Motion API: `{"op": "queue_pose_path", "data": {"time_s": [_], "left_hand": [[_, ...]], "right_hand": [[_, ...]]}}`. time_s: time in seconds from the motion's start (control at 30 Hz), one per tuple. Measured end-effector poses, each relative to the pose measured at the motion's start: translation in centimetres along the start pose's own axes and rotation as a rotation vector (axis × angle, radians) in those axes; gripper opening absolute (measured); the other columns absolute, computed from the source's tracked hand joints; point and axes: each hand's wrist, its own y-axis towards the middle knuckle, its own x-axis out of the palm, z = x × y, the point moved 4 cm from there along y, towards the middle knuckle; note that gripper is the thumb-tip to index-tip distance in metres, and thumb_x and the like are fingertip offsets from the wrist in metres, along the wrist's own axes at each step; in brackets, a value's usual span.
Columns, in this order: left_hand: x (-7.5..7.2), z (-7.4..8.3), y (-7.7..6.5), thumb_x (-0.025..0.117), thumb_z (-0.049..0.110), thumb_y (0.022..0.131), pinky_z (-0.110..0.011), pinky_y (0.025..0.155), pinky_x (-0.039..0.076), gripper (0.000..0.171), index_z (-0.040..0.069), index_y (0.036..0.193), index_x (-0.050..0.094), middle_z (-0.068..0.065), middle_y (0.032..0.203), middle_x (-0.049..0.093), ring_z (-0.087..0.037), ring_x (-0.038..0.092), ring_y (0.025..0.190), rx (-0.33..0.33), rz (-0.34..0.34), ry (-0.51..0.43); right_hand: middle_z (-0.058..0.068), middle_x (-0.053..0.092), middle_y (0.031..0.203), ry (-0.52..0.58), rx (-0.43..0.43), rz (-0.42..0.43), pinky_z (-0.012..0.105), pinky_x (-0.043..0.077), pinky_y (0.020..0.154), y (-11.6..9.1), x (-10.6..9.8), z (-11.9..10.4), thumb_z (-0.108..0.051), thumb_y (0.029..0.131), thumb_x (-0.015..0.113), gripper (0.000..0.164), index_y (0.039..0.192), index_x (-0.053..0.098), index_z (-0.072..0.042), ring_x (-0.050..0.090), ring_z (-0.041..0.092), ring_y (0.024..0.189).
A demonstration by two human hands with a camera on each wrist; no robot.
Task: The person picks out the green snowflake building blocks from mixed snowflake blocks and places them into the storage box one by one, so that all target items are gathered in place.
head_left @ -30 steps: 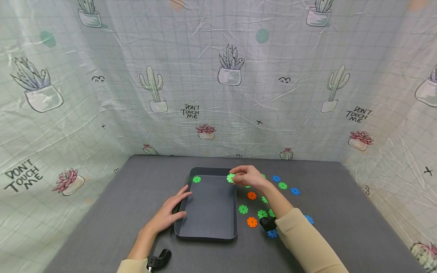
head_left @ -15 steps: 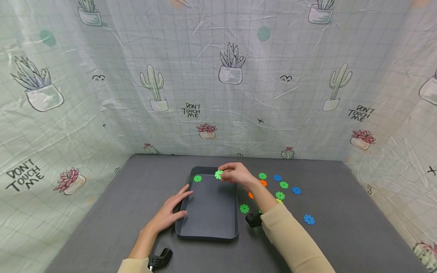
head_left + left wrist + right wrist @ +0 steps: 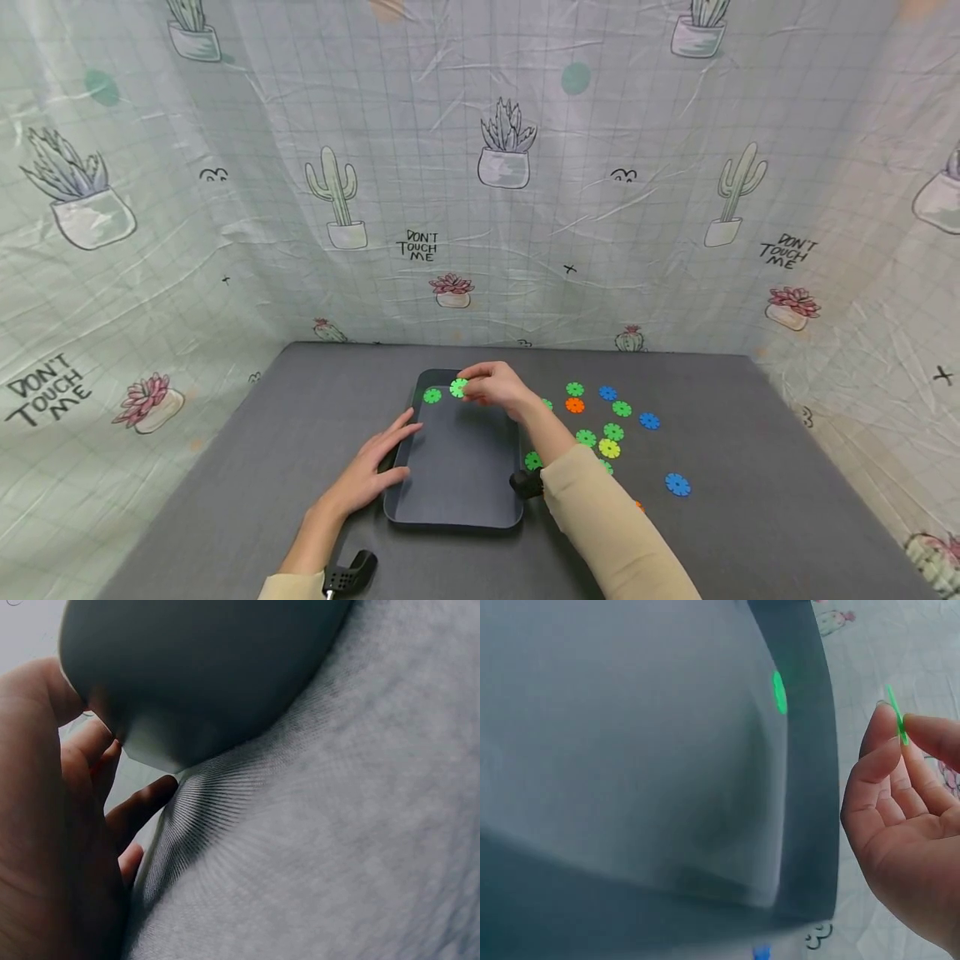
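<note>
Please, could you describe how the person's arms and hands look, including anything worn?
The left hand and right hand wear no gloves. The person has plain beige cloth sleeves. Beside each wrist is a small black curved device; the left one shows small dots.

A bright green disc (image 3: 458,387), thin with a notched edge, is pinched in the right hand (image 3: 497,388), tilted upright above the far end of a tray (image 3: 457,467). The tray is dark grey, rectangular, round-cornered and low-walled, lying level. A matching green piece (image 3: 432,396) lies flat inside its far left corner.
</note>
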Motion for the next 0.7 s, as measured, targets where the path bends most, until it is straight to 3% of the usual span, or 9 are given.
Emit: {"op": "queue_pose_path", "data": {"time_s": [0.4, 0.7], "left_hand": [[-0.1, 0.4, -0.4, 0.063, 0.014, 0.091, -0.076, 0.104, 0.017, 0.061, 0.003, 0.149, 0.048, -0.015, 0.163, 0.027, -0.045, 0.031, 0.144, 0.016, -0.003, 0.0], [-0.2, 0.5, -0.1, 0.063, 0.014, 0.092, -0.076, 0.104, 0.016, 0.06, 0.004, 0.149, 0.048, -0.013, 0.164, 0.027, -0.044, 0.031, 0.144, 0.02, -0.002, -0.007]], "right_hand": [[0.012, 0.074, 0.097, 0.012, 0.044, -0.035, 0.039, 0.054, 0.079, 1.1, 2.2, 1.3, -0.003, 0.093, 0.062, 0.032, 0.125, 0.068, 0.003, 0.067, 0.039, 0.102], [0.012, 0.074, 0.092, 0.031, 0.073, -0.048, 0.028, 0.055, 0.069, 2.0, 3.4, 1.6, -0.001, 0.094, 0.062, 0.031, 0.124, 0.067, 0.006, 0.07, 0.016, 0.077]]}}
